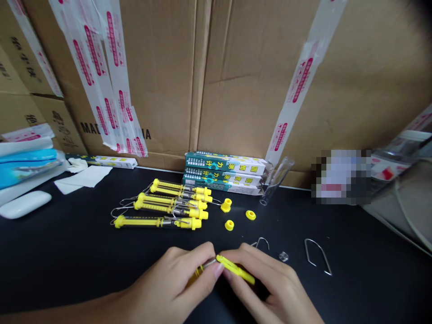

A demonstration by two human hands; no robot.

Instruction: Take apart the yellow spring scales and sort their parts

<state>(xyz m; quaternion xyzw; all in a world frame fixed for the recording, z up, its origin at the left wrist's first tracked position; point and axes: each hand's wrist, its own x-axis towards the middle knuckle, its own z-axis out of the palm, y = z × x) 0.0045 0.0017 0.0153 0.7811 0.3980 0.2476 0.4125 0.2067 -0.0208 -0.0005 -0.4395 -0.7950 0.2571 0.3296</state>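
Near the front of the black table, my left hand (184,274) is closed around a metal spring (209,262) with a yellow part partly hidden in the palm. Between the thumb and fingers of my right hand (270,279) is a narrow yellow plastic strip (238,270), its end meeting the spring at my left fingertips. Whether the two are joined I cannot tell. Beyond my hands lie several yellow spring scales (138,222) with metal hooks. Loose yellow caps (229,225) are to their right. A bent wire hook (262,242) and a small coil (283,256) lie beside my right hand.
A wire loop (319,256) lies to the right. Stacked printed boxes (222,171) stand against large cardboard cartons (162,81), with a clear tube (276,182) leaning beside them. At left are a white mouse-like object (25,204), white paper (83,178) and a blue packet (29,164).
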